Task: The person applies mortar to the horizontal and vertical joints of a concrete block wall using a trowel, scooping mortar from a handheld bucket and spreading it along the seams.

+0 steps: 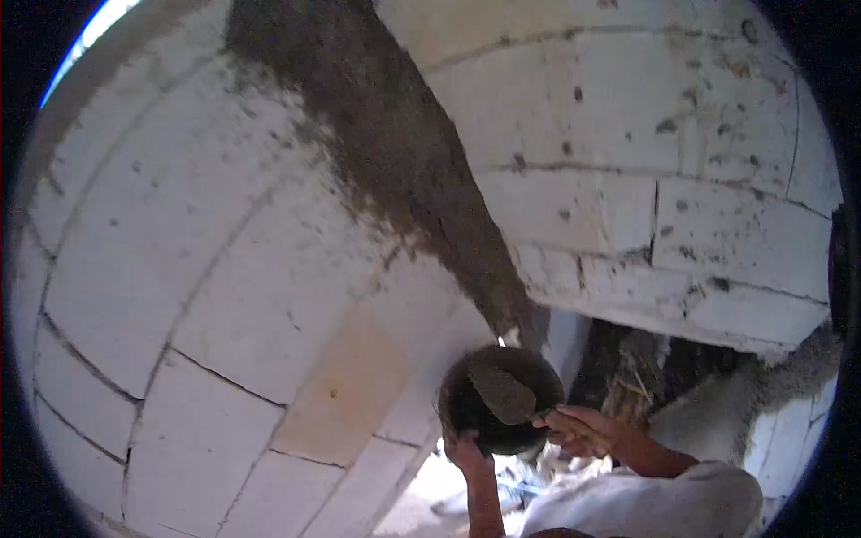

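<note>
My left hand (466,450) grips the near left rim of a dark round bucket (545,375), which tilts toward me. In my right hand (592,429) is the handle of a trowel (502,394). Its broad blade, coated with grey mortar, lies over the mouth of the bucket and points up and left. How much is in the bucket is too dark to tell. A wide band of dark, wet-looking mortar (395,134) runs down the wall corner and ends just beyond the bucket.
Pale block walls (224,296) stand to the left, with mortar splashes along the band. Another block wall (574,117) with dark spots rises on the right. Below it are a dark recess (610,359), broken sticks (637,381) and a rough grey ledge (708,417). Bright rubble lies under the bucket.
</note>
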Demonstrator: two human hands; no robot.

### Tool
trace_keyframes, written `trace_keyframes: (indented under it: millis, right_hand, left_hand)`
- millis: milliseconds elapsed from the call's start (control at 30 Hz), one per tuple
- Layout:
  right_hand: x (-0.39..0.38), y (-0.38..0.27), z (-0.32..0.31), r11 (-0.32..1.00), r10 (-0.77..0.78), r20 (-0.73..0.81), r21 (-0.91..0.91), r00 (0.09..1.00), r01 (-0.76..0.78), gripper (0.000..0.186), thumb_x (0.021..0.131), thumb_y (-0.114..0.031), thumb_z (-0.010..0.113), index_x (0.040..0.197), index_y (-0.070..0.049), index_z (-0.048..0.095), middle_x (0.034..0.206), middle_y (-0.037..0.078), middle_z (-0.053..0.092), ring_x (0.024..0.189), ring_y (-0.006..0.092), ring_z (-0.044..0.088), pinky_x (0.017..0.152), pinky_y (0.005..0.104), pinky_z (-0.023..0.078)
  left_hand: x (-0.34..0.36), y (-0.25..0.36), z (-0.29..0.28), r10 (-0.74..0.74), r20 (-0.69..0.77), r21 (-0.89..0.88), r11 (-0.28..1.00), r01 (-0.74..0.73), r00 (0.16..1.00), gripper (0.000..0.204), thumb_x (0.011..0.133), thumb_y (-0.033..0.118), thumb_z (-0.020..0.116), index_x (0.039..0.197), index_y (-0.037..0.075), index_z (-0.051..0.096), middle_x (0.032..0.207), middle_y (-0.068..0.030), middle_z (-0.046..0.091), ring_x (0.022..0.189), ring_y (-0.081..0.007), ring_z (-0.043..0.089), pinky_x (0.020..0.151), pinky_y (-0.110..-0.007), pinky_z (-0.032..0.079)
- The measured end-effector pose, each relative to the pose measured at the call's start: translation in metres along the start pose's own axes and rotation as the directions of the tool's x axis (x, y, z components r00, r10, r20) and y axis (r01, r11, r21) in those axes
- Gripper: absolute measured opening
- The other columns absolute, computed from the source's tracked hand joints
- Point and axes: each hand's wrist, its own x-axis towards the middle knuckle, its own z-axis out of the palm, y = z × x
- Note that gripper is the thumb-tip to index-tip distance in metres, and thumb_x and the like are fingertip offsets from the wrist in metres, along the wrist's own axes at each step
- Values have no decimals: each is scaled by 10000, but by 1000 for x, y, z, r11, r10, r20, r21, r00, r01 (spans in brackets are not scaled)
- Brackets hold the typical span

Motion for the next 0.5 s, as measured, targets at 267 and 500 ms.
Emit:
trace_keyframes:
  millis: [267, 500]
  right_hand:
    - [-45, -119, 220, -177, -925, 329, -815, 190, 552, 359, 948, -402, 485, 1084, -70, 507, 717, 25, 562, 512, 116, 516, 435, 260, 435]
    - [-96, -190, 419, -922, -17, 700, -287, -714, -259, 254, 965, -260, 504, 1091, -40, 504, 788, 42, 576, 584, 123, 529, 518, 278, 455]
  left_hand:
    - [18, -18, -86, -5, 141, 19, 1000, 3, 990, 427, 778, 109, 562, 1199, 43, 551, 1172, -129, 592, 1033, -307, 575, 841, -379, 523]
    - [-19, 0, -83, 6, -76, 233, 972, 12, 997, 445, 780, 169, 594, 1209, 63, 553, 1196, -130, 584, 1028, -321, 573, 868, -430, 503]
